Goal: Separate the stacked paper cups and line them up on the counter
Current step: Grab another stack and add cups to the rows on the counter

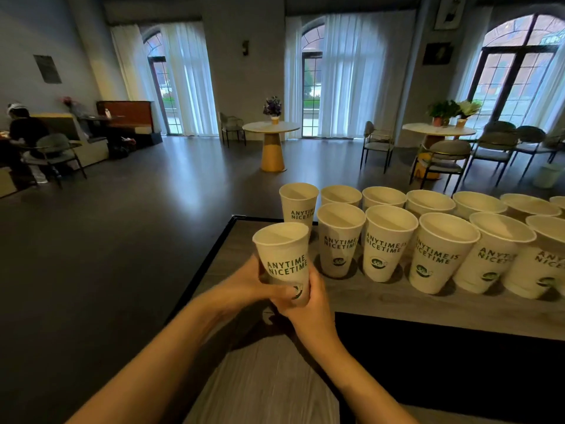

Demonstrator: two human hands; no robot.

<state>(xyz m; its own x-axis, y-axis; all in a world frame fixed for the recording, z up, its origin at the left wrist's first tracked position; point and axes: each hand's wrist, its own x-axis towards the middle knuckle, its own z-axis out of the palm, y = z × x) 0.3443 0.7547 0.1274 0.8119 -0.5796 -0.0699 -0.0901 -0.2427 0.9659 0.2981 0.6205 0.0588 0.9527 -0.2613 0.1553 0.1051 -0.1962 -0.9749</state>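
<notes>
Counter [379,296] lies bare before the front cup row [388,243], which blocks farther reach.

held cup [282,261] | "ANYTIME NICETIME" | counter cups [386,243] | "ANYTIME IS NICETIME"

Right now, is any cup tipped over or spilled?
No. Every cup on the counter stands upright in two rows, nothing spilled. Only one cup is off the counter, held in both hands.

Dim room, daylit windows [516,78], perhaps slight blur, warped edges
</notes>
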